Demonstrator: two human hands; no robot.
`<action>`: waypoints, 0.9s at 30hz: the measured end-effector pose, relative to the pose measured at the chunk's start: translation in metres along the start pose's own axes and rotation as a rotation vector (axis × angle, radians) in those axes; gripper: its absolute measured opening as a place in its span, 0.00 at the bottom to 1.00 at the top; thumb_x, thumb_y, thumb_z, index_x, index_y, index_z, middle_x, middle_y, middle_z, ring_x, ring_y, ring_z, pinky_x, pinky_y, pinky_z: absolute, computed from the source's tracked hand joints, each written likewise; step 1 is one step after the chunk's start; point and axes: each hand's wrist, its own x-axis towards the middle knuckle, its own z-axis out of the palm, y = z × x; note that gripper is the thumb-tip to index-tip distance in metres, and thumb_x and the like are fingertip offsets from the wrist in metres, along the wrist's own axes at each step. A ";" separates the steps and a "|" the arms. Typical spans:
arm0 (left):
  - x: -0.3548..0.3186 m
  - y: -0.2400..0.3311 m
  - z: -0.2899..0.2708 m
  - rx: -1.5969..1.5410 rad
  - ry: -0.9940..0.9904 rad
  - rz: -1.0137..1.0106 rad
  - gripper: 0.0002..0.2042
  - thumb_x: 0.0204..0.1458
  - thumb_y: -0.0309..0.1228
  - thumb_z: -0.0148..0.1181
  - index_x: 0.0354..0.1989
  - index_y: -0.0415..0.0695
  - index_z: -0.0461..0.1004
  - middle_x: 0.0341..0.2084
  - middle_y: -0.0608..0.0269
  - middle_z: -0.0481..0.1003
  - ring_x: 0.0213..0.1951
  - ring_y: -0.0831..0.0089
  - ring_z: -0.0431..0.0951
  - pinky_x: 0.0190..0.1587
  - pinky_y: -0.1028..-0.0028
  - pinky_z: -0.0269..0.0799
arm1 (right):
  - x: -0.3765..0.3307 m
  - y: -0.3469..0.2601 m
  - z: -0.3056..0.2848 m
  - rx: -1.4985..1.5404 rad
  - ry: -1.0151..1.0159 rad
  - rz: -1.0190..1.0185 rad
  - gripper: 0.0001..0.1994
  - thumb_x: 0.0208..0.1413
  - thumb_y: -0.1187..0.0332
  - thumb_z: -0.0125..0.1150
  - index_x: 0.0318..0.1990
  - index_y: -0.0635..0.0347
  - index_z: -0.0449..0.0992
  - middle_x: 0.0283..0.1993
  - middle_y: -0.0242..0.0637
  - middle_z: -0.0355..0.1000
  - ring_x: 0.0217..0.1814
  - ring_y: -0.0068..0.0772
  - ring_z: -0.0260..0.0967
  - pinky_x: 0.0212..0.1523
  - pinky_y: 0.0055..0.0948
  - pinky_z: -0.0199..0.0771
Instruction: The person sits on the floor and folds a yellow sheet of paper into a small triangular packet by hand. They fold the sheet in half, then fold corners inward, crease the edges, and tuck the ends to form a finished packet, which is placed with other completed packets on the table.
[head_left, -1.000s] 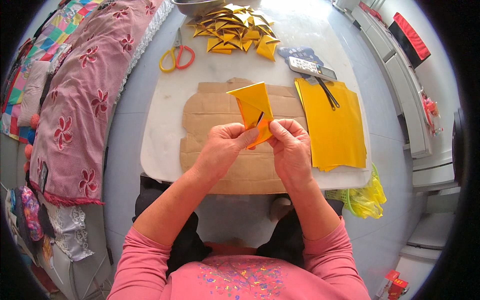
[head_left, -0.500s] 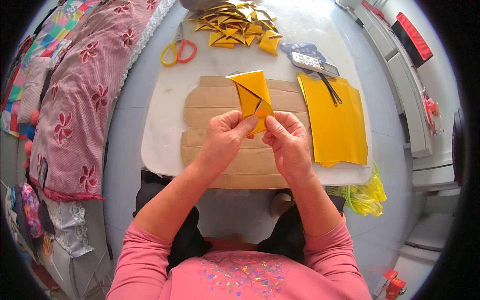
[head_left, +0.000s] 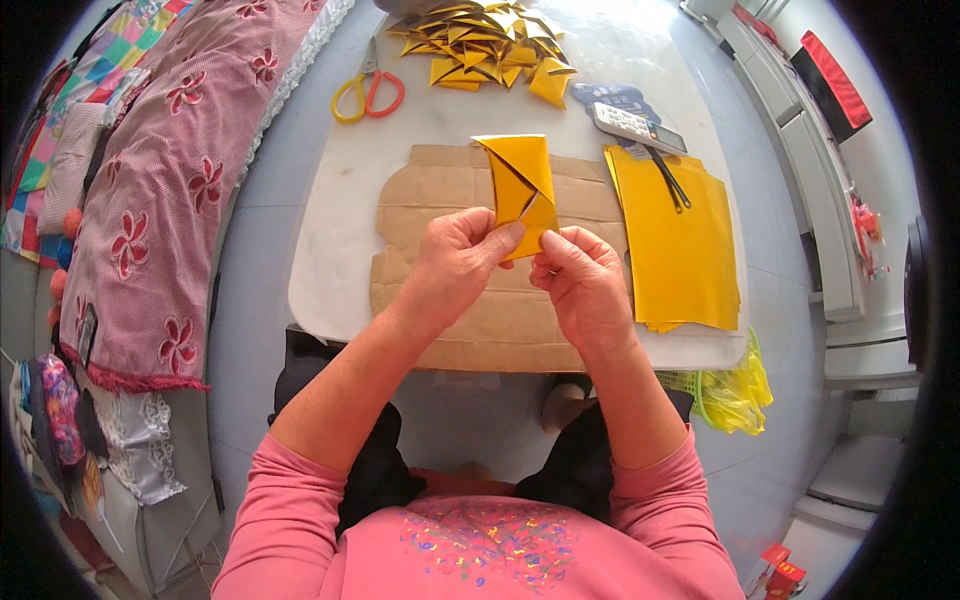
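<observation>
A folded piece of gold paper point(head_left: 525, 185) is held up between my two hands, above a sheet of brown cardboard point(head_left: 420, 215). Diagonal folds cross its face, and a narrow gap shows where the flaps meet. My left hand point(head_left: 465, 255) pinches its lower left edge, thumb on top. The lower right corner is pinched by my right hand point(head_left: 582, 280), between thumb and fingers. To the right of the cardboard lies a stack of flat gold sheets point(head_left: 685, 250).
At the table's far side is a heap of folded gold pieces point(head_left: 490, 50). Scissors point(head_left: 368, 98) with yellow and red handles lie left of it. A white remote control point(head_left: 638, 128) and a black strap point(head_left: 668, 180) rest by the sheets. A flowered pink cover point(head_left: 170, 200) lies at left.
The folded paper has turned slightly more upright in my hands. The whole view has shifted a little; both hands keep their pinch.
</observation>
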 end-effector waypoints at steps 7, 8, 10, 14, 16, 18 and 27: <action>0.003 0.007 -0.004 -0.005 -0.065 -0.014 0.10 0.58 0.30 0.57 0.41 0.36 0.78 0.31 0.66 0.78 0.32 0.81 0.72 0.36 0.78 0.70 | 0.000 -0.002 -0.004 0.014 -0.049 0.010 0.08 0.58 0.67 0.61 0.33 0.62 0.75 0.27 0.30 0.72 0.27 0.19 0.66 0.31 0.20 0.67; 0.003 0.007 -0.004 -0.013 -0.067 -0.013 0.10 0.58 0.30 0.57 0.41 0.36 0.78 0.32 0.66 0.78 0.32 0.81 0.73 0.36 0.78 0.70 | -0.001 -0.001 -0.004 -0.010 -0.040 -0.010 0.08 0.58 0.67 0.61 0.32 0.62 0.75 0.27 0.30 0.72 0.27 0.19 0.65 0.31 0.20 0.67; 0.002 0.007 -0.003 -0.033 -0.065 -0.018 0.10 0.58 0.30 0.57 0.41 0.36 0.78 0.32 0.66 0.78 0.32 0.81 0.73 0.36 0.78 0.70 | -0.003 0.002 -0.002 -0.027 -0.004 -0.037 0.08 0.58 0.67 0.61 0.32 0.62 0.76 0.27 0.30 0.72 0.27 0.19 0.65 0.31 0.20 0.66; 0.003 0.005 -0.002 -0.054 -0.065 -0.035 0.11 0.58 0.31 0.57 0.42 0.36 0.78 0.32 0.66 0.78 0.32 0.81 0.73 0.36 0.79 0.70 | -0.004 0.004 0.000 -0.035 0.015 -0.071 0.07 0.58 0.67 0.61 0.33 0.61 0.76 0.26 0.30 0.72 0.27 0.18 0.65 0.31 0.19 0.65; 0.003 0.005 -0.001 -0.086 -0.056 -0.042 0.11 0.58 0.31 0.57 0.42 0.36 0.78 0.32 0.66 0.78 0.33 0.81 0.73 0.37 0.79 0.70 | -0.004 0.005 -0.001 -0.052 0.022 -0.094 0.07 0.58 0.67 0.60 0.33 0.61 0.76 0.26 0.30 0.72 0.27 0.18 0.65 0.31 0.19 0.65; 0.002 0.005 0.001 -0.099 -0.052 -0.055 0.10 0.58 0.31 0.57 0.42 0.37 0.78 0.33 0.66 0.78 0.33 0.81 0.74 0.37 0.79 0.70 | -0.004 0.007 -0.002 -0.060 0.030 -0.113 0.07 0.58 0.68 0.60 0.32 0.61 0.76 0.26 0.30 0.72 0.27 0.18 0.65 0.31 0.19 0.65; -0.004 0.001 0.017 -0.232 -0.048 -0.038 0.09 0.54 0.26 0.62 0.42 0.37 0.77 0.34 0.66 0.78 0.34 0.82 0.74 0.39 0.79 0.71 | -0.006 0.011 0.003 -0.001 0.025 -0.178 0.06 0.59 0.69 0.59 0.33 0.61 0.75 0.27 0.29 0.72 0.29 0.18 0.64 0.33 0.19 0.63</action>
